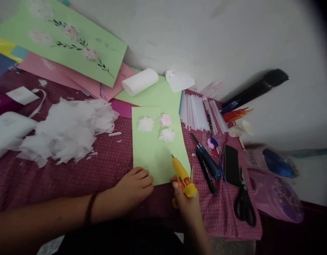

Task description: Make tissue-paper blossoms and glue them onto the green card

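Note:
A light green sheet of paper [150,156] lies on the table in front of me, with white fluffy tufts [145,124] and a pale pink tuft [165,119] on its upper half. My left hand [135,187] rests on the sheet's lower left corner, fingers laid on the paper and holding nothing. In my right hand [186,200] is a yellow glue gun [181,172], its nozzle pointing up and left over the sheet, below the tufts. A small red light glows on the gun's body. Whether the nozzle touches the paper I cannot tell.
White tissue pieces [70,124] are heaped at left. A green card with flowers [73,42] leans at the back left, near a white roll [140,81]. Rightward lie glue sticks [194,111], a utility knife [208,159], a black marker [206,171], a phone [231,164] and scissors [244,203].

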The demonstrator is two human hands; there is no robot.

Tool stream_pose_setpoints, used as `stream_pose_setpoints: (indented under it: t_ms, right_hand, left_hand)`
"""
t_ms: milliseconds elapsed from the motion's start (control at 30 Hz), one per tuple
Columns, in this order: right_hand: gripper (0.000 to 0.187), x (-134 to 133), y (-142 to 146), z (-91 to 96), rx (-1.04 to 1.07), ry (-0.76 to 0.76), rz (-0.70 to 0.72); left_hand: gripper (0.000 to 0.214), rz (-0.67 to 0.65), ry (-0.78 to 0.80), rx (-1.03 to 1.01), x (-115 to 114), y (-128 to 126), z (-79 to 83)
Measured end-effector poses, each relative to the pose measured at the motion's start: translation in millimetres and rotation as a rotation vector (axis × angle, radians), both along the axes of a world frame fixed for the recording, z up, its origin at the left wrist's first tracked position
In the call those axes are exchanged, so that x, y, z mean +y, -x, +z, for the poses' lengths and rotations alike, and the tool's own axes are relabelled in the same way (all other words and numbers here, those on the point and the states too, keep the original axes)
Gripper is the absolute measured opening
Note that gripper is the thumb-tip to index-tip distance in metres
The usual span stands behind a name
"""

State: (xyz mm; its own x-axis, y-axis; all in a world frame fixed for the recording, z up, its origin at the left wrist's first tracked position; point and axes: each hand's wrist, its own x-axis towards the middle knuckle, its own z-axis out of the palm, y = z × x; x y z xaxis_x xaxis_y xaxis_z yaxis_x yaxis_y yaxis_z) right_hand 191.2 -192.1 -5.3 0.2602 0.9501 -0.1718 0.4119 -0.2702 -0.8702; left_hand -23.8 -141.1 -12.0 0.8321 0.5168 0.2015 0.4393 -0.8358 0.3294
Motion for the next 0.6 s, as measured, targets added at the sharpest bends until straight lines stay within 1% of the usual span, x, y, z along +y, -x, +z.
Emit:
stream_pose_setpoints:
  t_ms: [100, 167, 267, 367, 467, 600]
  right_hand:
    - [0.03, -4.1, -2.3, 1.1, 0.035, 0.053, 0.027]
    - [0.03, -6.4, -3.8, -2.9, 0.032, 0.068, 0.04]
    - [0.028, -7.0, -5.7, -12.5, -0.025, 0.059, 0.04]
    - [0.027, -5.1, -6.0, -17.4, -0.088, 0.051, 0.043]
    - [0.026, -2.5, -3.7, -11.1, -0.064, 0.07, 0.033]
    - [0.033, 0.9, 2.7, 4.2, -0.003, 0.085, -0.006]
  left_hand:
    - [0.008, 0.025, 0.004, 0.016, -1.1, 3.4, 2.2]
    - [0.006, 0.039, 0.005, 0.03, -2.4, 3.8, 2.4]
    - [0.012, 0.05, -0.005, 0.057, -3.9, 2.4, 1.9]
    - [0.01, 0.059, 0.006, 0.059, -4.6, 0.8, 2.6]
    - [0.019, 0.078, 0.025, 0.004, -5.7, -0.3, 1.3]
    - [0.025, 0.089, -0.035, -0.07, -7.9, -2.2, -7.1]
